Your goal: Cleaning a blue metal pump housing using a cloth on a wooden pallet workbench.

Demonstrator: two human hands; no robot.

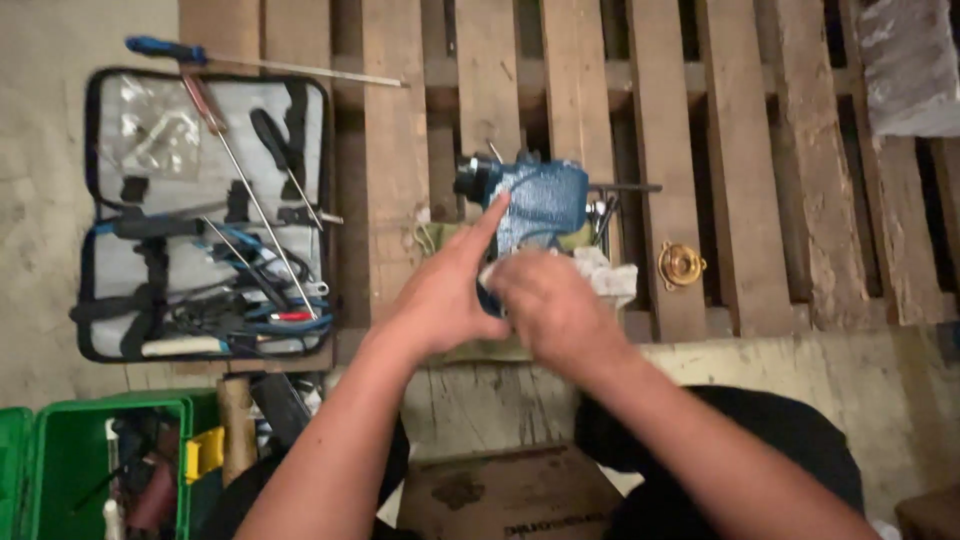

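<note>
A blue machine part is seen on the wooden pallet, close to the pallet's near edge and about midway along it. The left hand is pressed against the part's left side, its forefinger stretched up along the blue casing. The right hand is closed on a pale rag held against the part's lower face. A round brass fitting is set just right of the rag, apart from it. Bare slats are left open toward the pallet's right edge. An opened tool case is laid over the pallet's left edge, and 1 green crate is found below it.
</note>
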